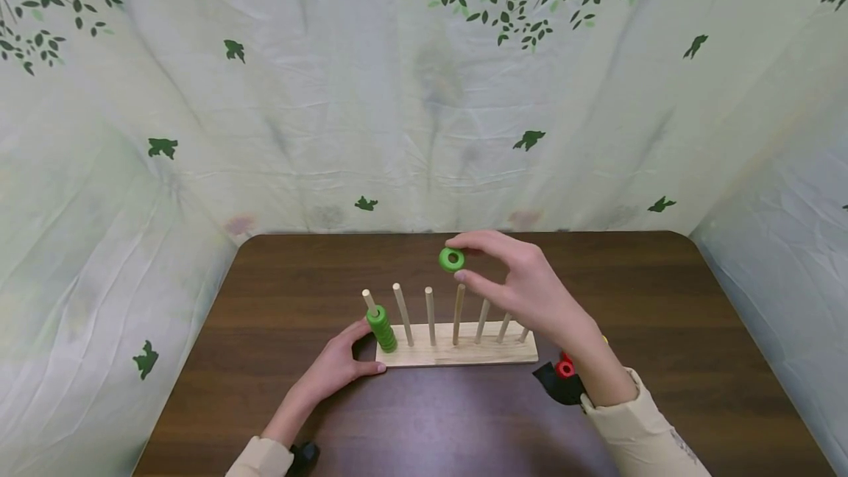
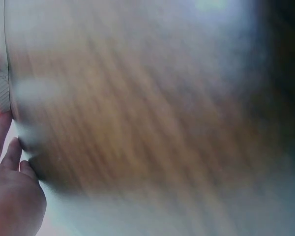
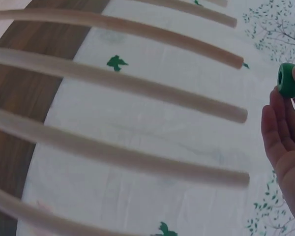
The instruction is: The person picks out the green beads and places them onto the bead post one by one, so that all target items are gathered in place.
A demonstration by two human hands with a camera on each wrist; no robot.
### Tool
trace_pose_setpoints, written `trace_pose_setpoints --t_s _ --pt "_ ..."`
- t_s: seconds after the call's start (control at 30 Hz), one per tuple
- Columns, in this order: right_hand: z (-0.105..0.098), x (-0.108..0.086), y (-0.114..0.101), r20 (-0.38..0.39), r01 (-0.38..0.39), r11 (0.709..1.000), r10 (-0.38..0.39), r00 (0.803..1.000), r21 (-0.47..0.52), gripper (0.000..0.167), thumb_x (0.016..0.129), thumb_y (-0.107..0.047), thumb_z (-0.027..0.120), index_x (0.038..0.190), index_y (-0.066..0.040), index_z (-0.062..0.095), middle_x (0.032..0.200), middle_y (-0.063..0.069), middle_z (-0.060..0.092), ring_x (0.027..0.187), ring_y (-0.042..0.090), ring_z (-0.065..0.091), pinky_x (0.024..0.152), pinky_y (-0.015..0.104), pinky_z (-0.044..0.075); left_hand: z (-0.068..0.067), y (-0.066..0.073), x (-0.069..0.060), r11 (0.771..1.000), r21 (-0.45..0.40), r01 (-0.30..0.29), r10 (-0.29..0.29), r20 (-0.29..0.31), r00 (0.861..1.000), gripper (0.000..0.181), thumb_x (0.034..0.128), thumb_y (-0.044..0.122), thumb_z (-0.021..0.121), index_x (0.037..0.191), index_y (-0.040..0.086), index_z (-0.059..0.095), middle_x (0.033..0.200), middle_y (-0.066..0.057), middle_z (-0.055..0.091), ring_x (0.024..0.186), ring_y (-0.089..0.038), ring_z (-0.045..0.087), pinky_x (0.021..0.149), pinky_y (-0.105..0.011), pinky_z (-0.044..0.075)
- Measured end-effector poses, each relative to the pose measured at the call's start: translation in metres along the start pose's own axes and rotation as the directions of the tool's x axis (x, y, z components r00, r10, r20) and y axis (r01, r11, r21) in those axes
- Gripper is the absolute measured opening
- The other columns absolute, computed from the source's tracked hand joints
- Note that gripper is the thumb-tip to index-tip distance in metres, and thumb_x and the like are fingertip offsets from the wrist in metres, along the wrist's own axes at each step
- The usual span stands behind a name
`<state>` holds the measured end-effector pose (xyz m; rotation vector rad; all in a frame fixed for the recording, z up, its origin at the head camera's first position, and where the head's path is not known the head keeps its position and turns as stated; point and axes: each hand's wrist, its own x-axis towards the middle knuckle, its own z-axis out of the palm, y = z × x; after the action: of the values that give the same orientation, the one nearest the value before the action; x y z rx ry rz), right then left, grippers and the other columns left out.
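A pale wooden peg stand (image 1: 457, 355) with a row of upright pegs sits on the table. My left hand (image 1: 334, 365) grips its left end, the thumb along the front edge; the board's end (image 2: 3, 91) also shows between fingers in the left wrist view. Several green rings (image 1: 380, 330) are stacked on the leftmost peg, whose tip sticks out above them. Between thumb and fingertips, my right hand (image 1: 530, 282) pinches one green ring (image 1: 444, 263) above the middle pegs, off any peg. The right wrist view shows that ring (image 3: 291, 87) beyond the peg tips.
Behind the right forearm, a red ring (image 1: 565, 369) and a bit of yellow lie partly hidden on the brown table (image 1: 318, 263). Black straps (image 1: 559, 387) are on the wrists. A leaf-printed cloth (image 1: 397, 94) hangs behind the table and along its sides.
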<state>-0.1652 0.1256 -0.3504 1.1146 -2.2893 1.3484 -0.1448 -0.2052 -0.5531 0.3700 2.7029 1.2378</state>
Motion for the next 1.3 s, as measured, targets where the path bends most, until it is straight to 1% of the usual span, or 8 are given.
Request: trace_pose_setpoints --t_s 0.1,0.3,0.5,0.73,0.87,1.1,1.2,1.3 --pt "0.008 0.004 0.001 0.023 0.003 1.0 -0.004 1.0 0.016 0.04 0.088 -0.011 0.076 0.126 -0.017 0.065 0.12 -0.009 0.064 0.111 0.009 0.059 0.095 0.03 0.047 0.0 0.0 0.0 1.0 -0.002 0.007 -0.007 0.003 1.0 0.078 0.0719 0.032 0.089 0.141 0.018 0.055 0.148 -0.005 0.046 0.139 -0.027 0.037 0.11 -0.05 0.03" --pt "0.022 0.011 0.002 0.078 0.007 0.998 -0.011 0.997 0.055 0.043 0.09 -0.011 0.074 0.131 -0.019 0.063 0.125 -0.01 0.063 0.115 0.008 0.058 0.098 0.03 0.045 0.0 0.0 0.001 1.0 0.002 0.02 -0.02 0.007 1.0 0.077 0.0718 0.033 0.089 0.14 0.017 0.056 0.148 -0.005 0.047 0.139 -0.026 0.038 0.111 -0.049 0.03" --pt "0.035 0.018 0.0 0.112 0.017 0.996 -0.027 0.993 0.086 0.038 0.091 -0.013 0.072 0.128 -0.018 0.064 0.123 -0.011 0.063 0.113 0.007 0.059 0.096 0.032 0.047 0.0 0.0 0.001 0.999 0.002 0.034 -0.034 0.005 0.999 0.077 0.0718 0.033 0.089 0.14 0.017 0.056 0.146 -0.005 0.049 0.138 -0.026 0.039 0.11 -0.051 0.031" --pt "0.049 0.028 -0.002 0.148 0.06 0.991 -0.078 0.986 0.122 0.037 0.09 -0.007 0.073 0.125 -0.015 0.064 0.12 -0.009 0.064 0.112 0.006 0.059 0.096 0.029 0.047 0.0 0.0 0.001 1.0 -0.014 0.018 -0.018 0.0 1.0 0.077 0.0715 0.03 0.09 0.14 0.02 0.056 0.145 -0.002 0.05 0.137 -0.025 0.04 0.11 -0.05 0.031" --pt "0.056 0.033 -0.003 0.17 0.08 0.989 -0.1 0.98 0.123 0.035 0.089 -0.005 0.072 0.123 -0.013 0.065 0.119 -0.009 0.064 0.111 0.004 0.058 0.095 0.032 0.048 -0.001 0.0 0.001 1.0 -0.023 0.014 -0.014 0.006 1.0 0.077 0.0721 0.029 0.089 0.141 0.022 0.055 0.145 0.0 0.049 0.137 -0.023 0.04 0.11 -0.049 0.032" --pt "0.068 0.04 -0.004 0.189 0.125 0.986 -0.145 0.971 0.111 0.032 0.087 -0.002 0.074 0.117 -0.009 0.067 0.116 -0.006 0.062 0.104 0.002 0.058 0.089 0.021 0.047 -0.002 0.003 0.001 0.999 -0.033 0.026 -0.025 0.019 1.0 0.075 0.073 0.031 0.088 0.14 0.026 0.055 0.146 0.002 0.047 0.138 -0.022 0.038 0.11 -0.05 0.031" --pt "0.072 0.042 -0.004 0.211 0.115 0.988 -0.135 0.968 0.108 0.032 0.087 -0.003 0.075 0.117 -0.009 0.067 0.116 -0.006 0.063 0.102 0.002 0.058 0.088 0.023 0.048 -0.002 0.003 0.001 0.999 -0.037 0.03 -0.029 0.021 0.999 0.075 0.073 0.032 0.088 0.14 0.028 0.055 0.146 0.004 0.047 0.138 -0.021 0.038 0.11 -0.051 0.031" --pt "0.074 0.044 -0.005 0.251 0.101 0.991 -0.121 0.96 0.093 0.033 0.088 -0.006 0.074 0.119 -0.011 0.066 0.117 -0.008 0.062 0.101 0.002 0.058 0.087 0.024 0.049 -0.002 0.003 0.001 0.998 -0.044 0.033 -0.032 0.021 0.999 0.076 0.0726 0.031 0.089 0.141 0.03 0.054 0.146 0.005 0.047 0.138 -0.02 0.038 0.11 -0.05 0.031"
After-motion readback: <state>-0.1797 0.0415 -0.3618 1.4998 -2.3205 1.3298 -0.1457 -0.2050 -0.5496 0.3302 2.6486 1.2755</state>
